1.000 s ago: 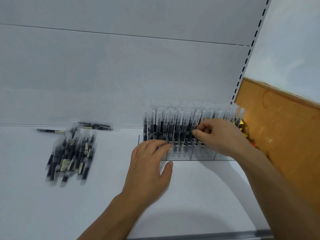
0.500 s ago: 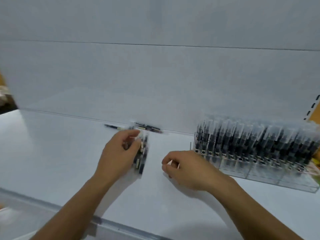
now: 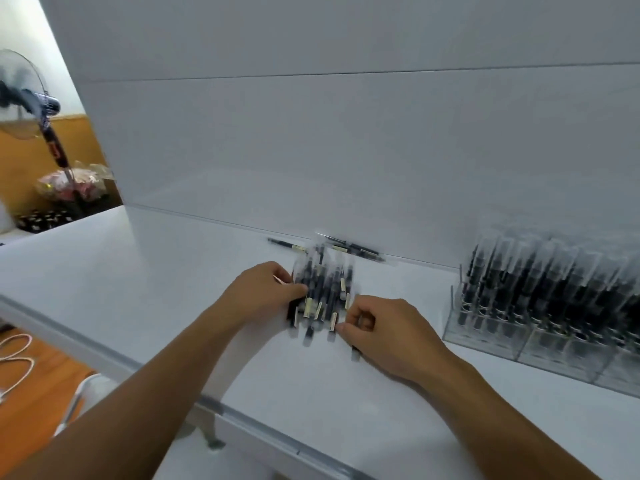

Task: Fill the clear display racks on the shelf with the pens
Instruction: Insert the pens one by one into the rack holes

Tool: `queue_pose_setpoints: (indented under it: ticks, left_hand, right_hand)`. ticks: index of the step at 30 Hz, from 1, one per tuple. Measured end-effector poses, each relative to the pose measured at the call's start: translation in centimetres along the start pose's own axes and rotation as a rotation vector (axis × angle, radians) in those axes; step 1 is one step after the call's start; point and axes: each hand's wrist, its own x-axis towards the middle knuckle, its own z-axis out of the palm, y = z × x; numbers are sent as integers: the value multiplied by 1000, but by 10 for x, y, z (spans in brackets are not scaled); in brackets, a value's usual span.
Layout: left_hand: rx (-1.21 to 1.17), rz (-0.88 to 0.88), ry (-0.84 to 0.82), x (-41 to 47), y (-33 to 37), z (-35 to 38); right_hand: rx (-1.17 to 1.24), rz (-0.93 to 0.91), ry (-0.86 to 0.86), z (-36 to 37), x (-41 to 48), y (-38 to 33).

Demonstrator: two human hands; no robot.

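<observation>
Soft, cool white light falls from overhead, even and fairly bright. The white shelf [image 3: 173, 289] and its back panel [image 3: 346, 150] show no hard glare, only a pale sheen on the panel above the hands. Faint, fuzzy-edged shadows lie on the shelf under both forearms. The loose pens [image 3: 322, 292] between the left hand [image 3: 263, 294] and the right hand [image 3: 384, 332] are smeared by motion blur, their labels unreadable. The filled clear display rack [image 3: 491, 344], right of the right hand, is streaked too. Far left of the left hand, the fan [image 3: 24, 95] is a dim blur. Straight edges bow near the borders.
</observation>
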Motion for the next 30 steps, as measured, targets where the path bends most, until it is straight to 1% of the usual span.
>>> queue_pose_setpoints:
  ticks: [5, 9, 15, 18, 22, 25, 30]
  left_hand:
    - [-9, -58, -65, 7, 2, -7]
    - [-117, -107, -89, 10, 2, -9]
    - [-105, -138, -84, 15, -1, -9]
    - [-146, -162, -118, 19, 2, -9]
    - [-101, -197, -174, 26, 10, -12]
    - [-158, -240, -204, 27, 12, -15]
    - [-112, -204, -175, 25, 12, -13]
  right_hand:
    - [196, 87, 71, -3, 2, 4]
    - [343, 139, 109, -1, 3, 4]
    - [385, 149, 97, 0, 5, 5]
    - [400, 135, 87, 1, 6, 5]
    - [452, 131, 80, 1, 5, 4]
    - [463, 144, 96, 1, 5, 4]
    - [473, 150, 100, 1, 5, 4]
